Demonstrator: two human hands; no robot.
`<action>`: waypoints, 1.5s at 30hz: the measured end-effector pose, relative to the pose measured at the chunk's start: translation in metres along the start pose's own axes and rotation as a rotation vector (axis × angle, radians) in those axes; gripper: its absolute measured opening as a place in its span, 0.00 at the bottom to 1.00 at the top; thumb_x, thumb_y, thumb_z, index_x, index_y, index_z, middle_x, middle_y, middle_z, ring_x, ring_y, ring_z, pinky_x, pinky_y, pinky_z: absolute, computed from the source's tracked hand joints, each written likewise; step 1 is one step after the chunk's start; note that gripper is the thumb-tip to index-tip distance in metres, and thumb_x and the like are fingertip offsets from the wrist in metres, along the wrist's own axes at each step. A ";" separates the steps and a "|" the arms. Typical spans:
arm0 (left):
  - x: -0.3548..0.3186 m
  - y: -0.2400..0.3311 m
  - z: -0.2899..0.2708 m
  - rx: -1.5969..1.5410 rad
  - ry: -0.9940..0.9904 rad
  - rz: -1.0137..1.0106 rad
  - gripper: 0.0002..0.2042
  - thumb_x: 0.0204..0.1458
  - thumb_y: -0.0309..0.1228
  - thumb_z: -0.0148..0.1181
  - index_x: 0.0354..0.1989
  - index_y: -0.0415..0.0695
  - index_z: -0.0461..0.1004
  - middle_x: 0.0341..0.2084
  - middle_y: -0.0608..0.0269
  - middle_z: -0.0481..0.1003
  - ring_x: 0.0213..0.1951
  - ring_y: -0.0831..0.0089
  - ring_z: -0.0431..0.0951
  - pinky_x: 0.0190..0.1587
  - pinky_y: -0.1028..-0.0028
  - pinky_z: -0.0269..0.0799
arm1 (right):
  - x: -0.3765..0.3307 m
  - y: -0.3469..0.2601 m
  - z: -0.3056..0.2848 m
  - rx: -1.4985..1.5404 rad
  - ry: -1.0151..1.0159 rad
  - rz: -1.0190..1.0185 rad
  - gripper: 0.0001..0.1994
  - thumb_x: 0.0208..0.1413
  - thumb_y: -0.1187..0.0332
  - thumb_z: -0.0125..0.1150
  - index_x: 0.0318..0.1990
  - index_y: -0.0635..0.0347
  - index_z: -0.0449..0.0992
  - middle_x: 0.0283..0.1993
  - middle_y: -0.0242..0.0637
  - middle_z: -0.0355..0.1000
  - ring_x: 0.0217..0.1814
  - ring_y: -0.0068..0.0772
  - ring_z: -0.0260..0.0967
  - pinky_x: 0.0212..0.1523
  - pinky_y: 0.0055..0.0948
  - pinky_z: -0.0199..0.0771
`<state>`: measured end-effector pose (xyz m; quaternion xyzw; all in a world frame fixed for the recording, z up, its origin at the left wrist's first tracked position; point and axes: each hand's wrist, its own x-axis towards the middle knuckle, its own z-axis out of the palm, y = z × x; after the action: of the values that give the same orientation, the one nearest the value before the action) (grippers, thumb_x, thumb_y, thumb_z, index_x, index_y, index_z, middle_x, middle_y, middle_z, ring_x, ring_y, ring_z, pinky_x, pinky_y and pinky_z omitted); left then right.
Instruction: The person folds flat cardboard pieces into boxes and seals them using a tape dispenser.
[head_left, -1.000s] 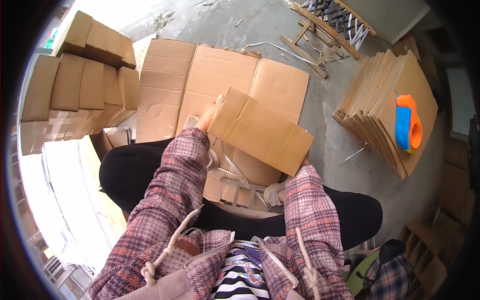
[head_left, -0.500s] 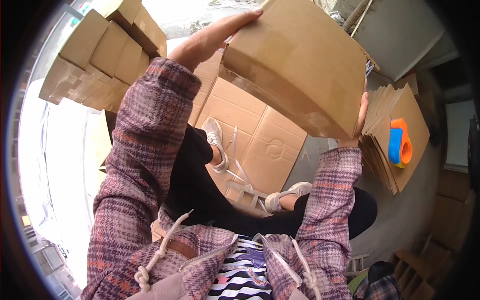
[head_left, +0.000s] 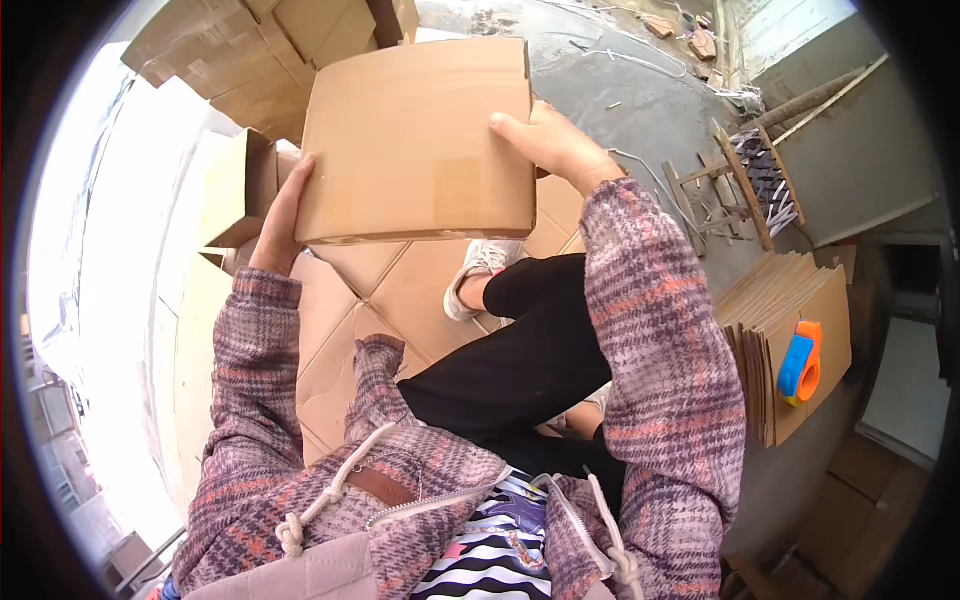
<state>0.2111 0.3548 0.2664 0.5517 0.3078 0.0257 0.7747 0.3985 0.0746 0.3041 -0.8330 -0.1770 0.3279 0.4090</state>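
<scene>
Between my two hands hangs a closed brown cardboard box, raised over my legs and turned slightly. My left hand presses against its left side, near the lower corner. On the right side, my right hand grips the box with the thumb on its face and the fingers hidden behind the edge. A strip of tape shows on the box's near part. Both hands are closed on the box.
Stacked cardboard boxes stand at the far left, with an open box below them. At right, a blue and orange tape dispenser lies on a pile of flat cardboard. A small wooden stool stands behind. Flattened cardboard covers the floor.
The box has moved left, toward the stacked boxes, and its tilt has changed. My left hand has shifted from the far corner to the left side; my right hand now shows its thumb on the face.
</scene>
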 end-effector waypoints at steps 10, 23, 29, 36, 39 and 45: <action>-0.021 -0.120 -0.111 0.021 0.355 -0.100 0.26 0.54 0.43 0.55 0.56 0.40 0.62 0.51 0.61 0.68 0.52 0.71 0.68 0.53 0.71 0.64 | 0.081 0.036 0.185 -0.211 -0.172 0.181 0.37 0.47 0.51 0.57 0.56 0.76 0.60 0.54 0.60 0.64 0.57 0.53 0.63 0.56 0.38 0.64; -0.024 -0.173 -0.160 1.099 1.136 0.087 0.44 0.45 0.54 0.59 0.65 0.41 0.49 0.63 0.49 0.52 0.65 0.53 0.50 0.64 0.60 0.48 | 0.076 -0.019 0.228 -0.063 0.063 -0.241 0.31 0.49 0.58 0.55 0.58 0.69 0.59 0.60 0.53 0.58 0.63 0.50 0.55 0.62 0.40 0.56; -0.010 -0.149 -0.128 1.743 0.448 0.094 0.43 0.44 0.56 0.58 0.67 0.56 0.45 0.67 0.58 0.41 0.68 0.59 0.42 0.62 0.44 0.41 | 0.046 -0.079 0.177 0.146 0.151 -0.315 0.24 0.52 0.62 0.54 0.53 0.70 0.65 0.52 0.53 0.67 0.56 0.48 0.64 0.56 0.37 0.63; 0.030 -0.144 -0.159 1.671 0.635 -0.086 0.39 0.48 0.53 0.56 0.67 0.64 0.42 0.67 0.58 0.42 0.68 0.58 0.42 0.57 0.37 0.45 | -0.071 -0.118 0.051 0.416 0.305 -0.474 0.21 0.57 0.66 0.54 0.54 0.70 0.65 0.52 0.44 0.69 0.54 0.34 0.67 0.54 0.29 0.66; 0.026 -0.136 -0.146 1.785 0.554 0.050 0.45 0.44 0.56 0.58 0.68 0.59 0.40 0.67 0.53 0.41 0.68 0.58 0.41 0.60 0.40 0.44 | -0.141 -0.077 0.010 0.324 0.461 -0.435 0.20 0.57 0.67 0.53 0.55 0.69 0.65 0.52 0.41 0.68 0.55 0.31 0.65 0.55 0.29 0.65; 0.035 -0.033 0.041 1.210 0.058 1.103 0.32 0.51 0.41 0.59 0.63 0.46 0.55 0.63 0.49 0.53 0.63 0.55 0.54 0.61 0.60 0.55 | -0.289 0.052 -0.067 0.311 0.822 0.004 0.18 0.59 0.68 0.52 0.54 0.66 0.66 0.53 0.36 0.67 0.56 0.27 0.64 0.57 0.26 0.61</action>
<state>0.2504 0.3205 0.2306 0.9454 -0.0272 0.2470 0.2108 0.2378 -0.1573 0.4093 -0.8233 0.0536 -0.0071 0.5651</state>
